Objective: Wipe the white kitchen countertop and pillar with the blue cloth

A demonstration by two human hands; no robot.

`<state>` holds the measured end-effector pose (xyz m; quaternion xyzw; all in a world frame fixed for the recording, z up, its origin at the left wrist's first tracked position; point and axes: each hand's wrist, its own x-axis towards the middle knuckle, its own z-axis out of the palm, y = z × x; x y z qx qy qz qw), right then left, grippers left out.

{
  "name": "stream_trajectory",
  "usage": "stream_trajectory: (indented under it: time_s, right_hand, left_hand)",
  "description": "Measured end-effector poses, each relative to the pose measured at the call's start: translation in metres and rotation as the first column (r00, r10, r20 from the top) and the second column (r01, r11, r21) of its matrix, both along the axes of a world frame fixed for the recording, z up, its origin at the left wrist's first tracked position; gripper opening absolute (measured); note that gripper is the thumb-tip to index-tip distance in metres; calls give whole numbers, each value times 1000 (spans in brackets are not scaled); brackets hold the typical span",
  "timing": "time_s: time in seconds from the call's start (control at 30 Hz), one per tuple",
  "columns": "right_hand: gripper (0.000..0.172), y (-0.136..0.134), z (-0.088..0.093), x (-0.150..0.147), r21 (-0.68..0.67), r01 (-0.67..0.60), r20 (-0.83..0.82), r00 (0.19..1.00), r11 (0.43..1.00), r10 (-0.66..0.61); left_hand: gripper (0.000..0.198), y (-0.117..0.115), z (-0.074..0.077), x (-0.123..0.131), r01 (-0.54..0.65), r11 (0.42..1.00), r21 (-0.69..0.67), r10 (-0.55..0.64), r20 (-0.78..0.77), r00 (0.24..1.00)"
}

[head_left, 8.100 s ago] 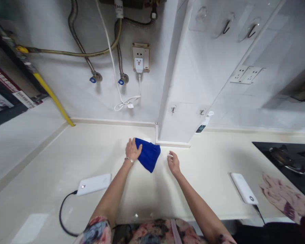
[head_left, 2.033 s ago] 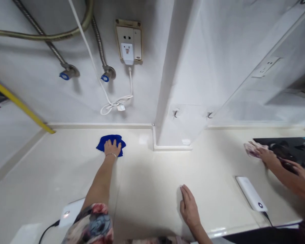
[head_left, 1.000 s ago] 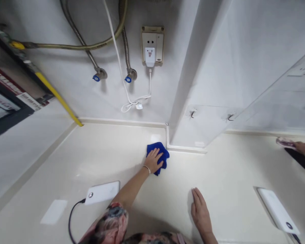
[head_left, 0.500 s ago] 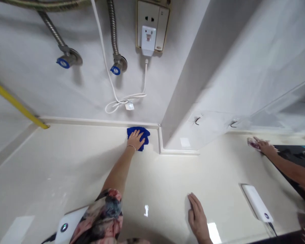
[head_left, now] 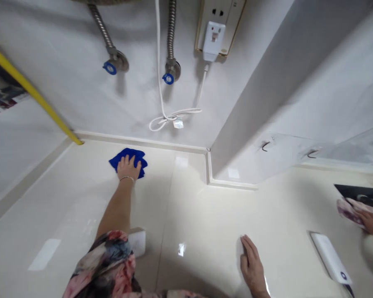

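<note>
Pressed down on the pale countertop [head_left: 186, 207] near the back wall is a blue cloth [head_left: 131, 154]. My left hand [head_left: 129, 167] holds it from above, fingers bent over its bunched folds; a thin bracelet circles the wrist. The underside of the cloth is hidden. To the right, my right hand [head_left: 251, 263] rests on the counter with its fingers stretched out and nothing in it. Partly behind my left sleeve [head_left: 108, 265] lies a white power bank [head_left: 137, 242].
At the right, another person's hand [head_left: 371, 221] holds a pinkish cloth [head_left: 349, 211] by a black panel [head_left: 365, 194]. Another white power bank [head_left: 331, 256] lies nearby. A wall pillar [head_left: 236, 157] juts out. A yellow pipe [head_left: 40, 97] meets the counter's back left corner.
My left hand has slid the blue cloth leftward along the counter's back edge. My right hand stays on the counter. The other person's hand and cloth have come nearer the front. The view has shifted left.
</note>
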<state>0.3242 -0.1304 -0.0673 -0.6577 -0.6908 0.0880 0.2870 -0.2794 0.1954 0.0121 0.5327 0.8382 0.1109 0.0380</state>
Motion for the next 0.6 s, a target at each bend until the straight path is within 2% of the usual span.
stream_trajectory:
  time_s: [0.17, 0.3, 0.43, 0.5, 0.6]
  right_hand:
    - [49, 0, 0, 2, 7, -8, -12, 1000, 1000, 8]
    - [48, -1, 0, 3, -6, -18, -21, 1000, 1000, 18]
    - [48, 0, 0, 1, 3, -16, -28, 999, 1000, 16]
    - [48, 1, 0, 0, 24, -16, -15, 1000, 1000, 16]
    - [49, 3, 0, -1, 54, -26, 5, 1000, 998, 26]
  left_hand:
    - [68, -58, -8, -80, -232, 972, -41, 229, -51, 972]
    - [68, -106, -5, -118, -360, 930, -75, 354, -87, 931]
    - [69, -139, 9, -125, -459, 882, -104, 452, -90, 888]
    - [71, -145, 13, -119, -490, 863, -124, 484, -74, 872]
    - [74, -141, 11, -98, -516, 847, -126, 510, -74, 857]
